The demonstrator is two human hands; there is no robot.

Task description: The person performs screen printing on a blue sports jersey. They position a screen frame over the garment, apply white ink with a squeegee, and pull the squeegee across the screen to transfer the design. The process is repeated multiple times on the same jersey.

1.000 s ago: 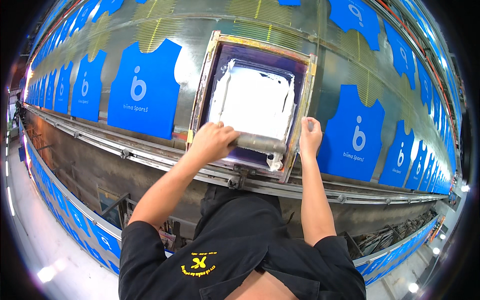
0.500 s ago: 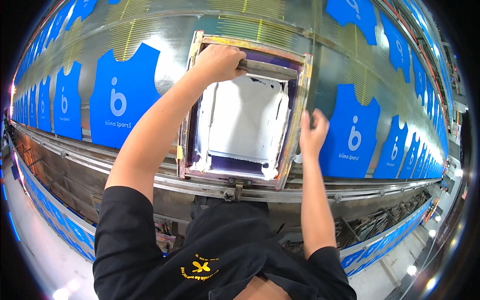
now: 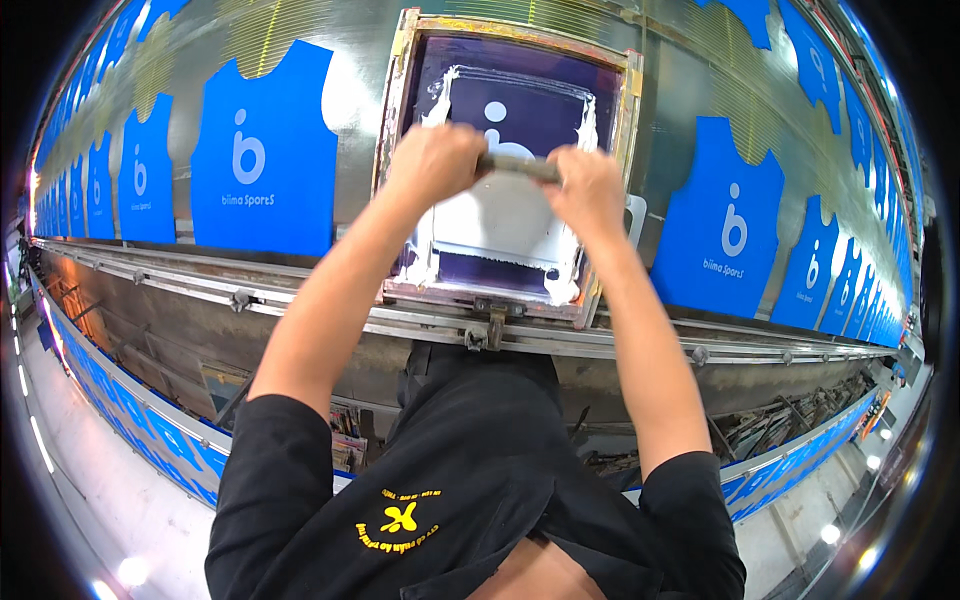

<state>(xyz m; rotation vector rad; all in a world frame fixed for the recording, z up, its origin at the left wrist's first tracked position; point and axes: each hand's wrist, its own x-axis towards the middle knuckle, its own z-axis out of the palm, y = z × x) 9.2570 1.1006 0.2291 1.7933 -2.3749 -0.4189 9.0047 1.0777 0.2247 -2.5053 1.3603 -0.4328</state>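
Both my hands are wrapped around a squeegee that lies crosswise over a screen-printing frame. My left hand grips its left end and my right hand its right end, with fingers closed. White ink covers the mesh on the near side of the squeegee. Beyond it, the dark mesh shows a pale round emblem, partly hidden by the squeegee and my hands. Thick ridges of ink run along both sides of the mesh. The squeegee's blade is hidden.
Blue vest-shaped fabric pieces with white prints lie on the long table, the nearest to the left and right of the frame. A metal rail runs along the near edge, where a metal clamp meets the frame.
My right hand, earlier open beside the frame's right edge, now grips the squeegee along with my left. The squeegee has come from the far end toward me, baring the mesh and emblem behind it.
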